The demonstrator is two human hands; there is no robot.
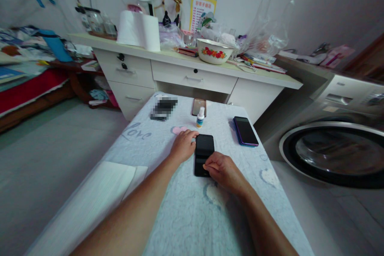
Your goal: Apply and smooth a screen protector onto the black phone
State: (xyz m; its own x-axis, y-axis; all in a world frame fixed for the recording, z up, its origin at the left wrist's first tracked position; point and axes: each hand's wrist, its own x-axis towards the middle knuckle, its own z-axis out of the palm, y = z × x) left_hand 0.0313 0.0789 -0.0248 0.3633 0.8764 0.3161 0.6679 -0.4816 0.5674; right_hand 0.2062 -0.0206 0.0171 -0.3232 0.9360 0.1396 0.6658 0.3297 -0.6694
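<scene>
A black smartphone (205, 144) lies flat on the cloth-covered table, its dark screen up. My left hand (183, 145) rests at its upper left corner, finger and thumb curled against the edge and holding it there. Over the lower part of the screen, my right hand (224, 171) is closed in a pinch. The fingertips are at the glass; what they hold, if anything, is too small to make out. Just beyond the phone stands a small white spray bottle (200, 118) with a coloured label. A brownish phone or phone case (198, 106) lies behind the bottle.
Another phone (246, 131) in a blue-purple case lies at the table's right edge. Dark blurred-out items (163, 108) are at the far left. White sheets (105, 192) lie near left. A desk (195, 77) stands beyond, a washing machine (339, 128) to the right.
</scene>
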